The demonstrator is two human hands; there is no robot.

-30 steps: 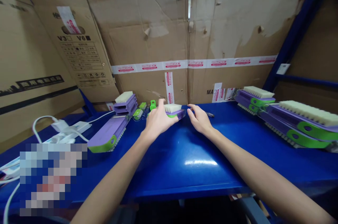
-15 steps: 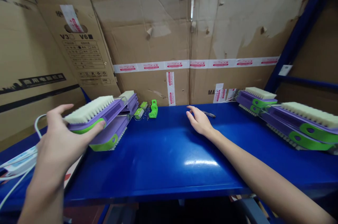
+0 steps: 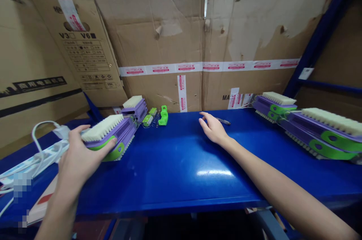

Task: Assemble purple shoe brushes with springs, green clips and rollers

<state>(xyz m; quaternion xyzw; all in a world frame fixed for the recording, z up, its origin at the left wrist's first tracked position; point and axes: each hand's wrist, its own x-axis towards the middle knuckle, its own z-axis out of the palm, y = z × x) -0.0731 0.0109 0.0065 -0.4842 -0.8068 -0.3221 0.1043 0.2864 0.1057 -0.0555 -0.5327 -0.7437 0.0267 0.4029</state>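
Observation:
On the left side of the table, my left hand [image 3: 80,157] is closed around the near end of a purple-and-green brush [image 3: 118,131] with cream bristles facing up. It rests on another brush [image 3: 122,147] whose bristles face down; most of that lower one is covered. My right hand [image 3: 212,129] lies near the table's back middle, its fingers loosely apart and holding nothing. Beside it is a small pen-like tool [image 3: 224,121]. Between the hands, at the back, sit a bright green plastic part [image 3: 163,116], small springs [image 3: 155,120] and clear-and-green pieces [image 3: 148,120].
Several more purple brushes [image 3: 313,127] are stacked on the right, and another stack [image 3: 135,109] stands behind the left brushes. A white power strip [image 3: 36,161] with cables lies on the left. Cardboard [image 3: 158,44] walls the back of the blue table [image 3: 169,172].
My left hand has moved right and down, bringing the upper brush onto the lower one. The right hand stays in place.

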